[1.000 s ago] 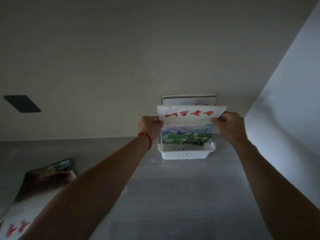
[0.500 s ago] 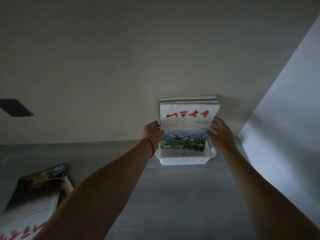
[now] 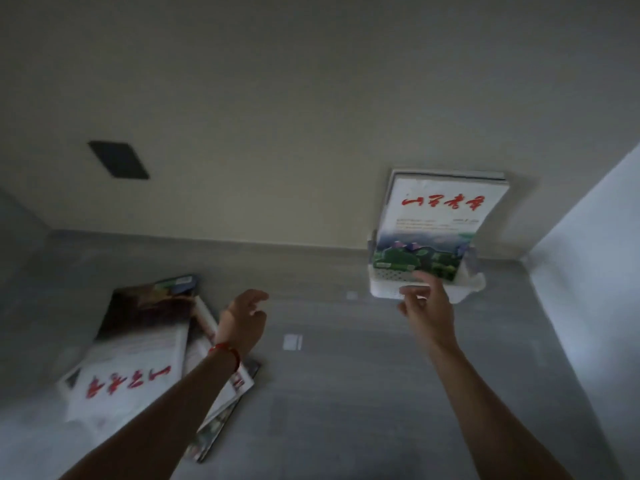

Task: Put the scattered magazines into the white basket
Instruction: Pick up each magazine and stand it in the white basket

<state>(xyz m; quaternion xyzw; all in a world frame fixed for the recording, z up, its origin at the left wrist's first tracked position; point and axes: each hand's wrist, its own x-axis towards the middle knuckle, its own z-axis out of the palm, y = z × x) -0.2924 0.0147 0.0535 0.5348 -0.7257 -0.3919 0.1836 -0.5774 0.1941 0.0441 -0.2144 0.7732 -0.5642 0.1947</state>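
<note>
The white basket (image 3: pixel 384 289) stands on the grey surface against the back wall, at the right. Several magazines stand upright in it; the front one (image 3: pixel 436 220) is white with red characters and a green picture. My right hand (image 3: pixel 427 306) hovers just in front of the basket, fingers relaxed, holding nothing. My left hand (image 3: pixel 244 320), with a red string on the wrist, is over the surface to the left, fingers loosely spread and empty. A loose pile of magazines (image 3: pixel 138 351) lies flat at the left, beside and under my left forearm.
A dark rectangular patch (image 3: pixel 119 160) is on the back wall at the left. A pale side wall (image 3: pixel 588 254) closes the right side next to the basket. Small white marks (image 3: pixel 292 342) lie on the grey surface between my hands.
Both hands have let go of the white magazine, which now stands in the basket. My hands have drawn back, the left one toward the pile, and the view has swung left.
</note>
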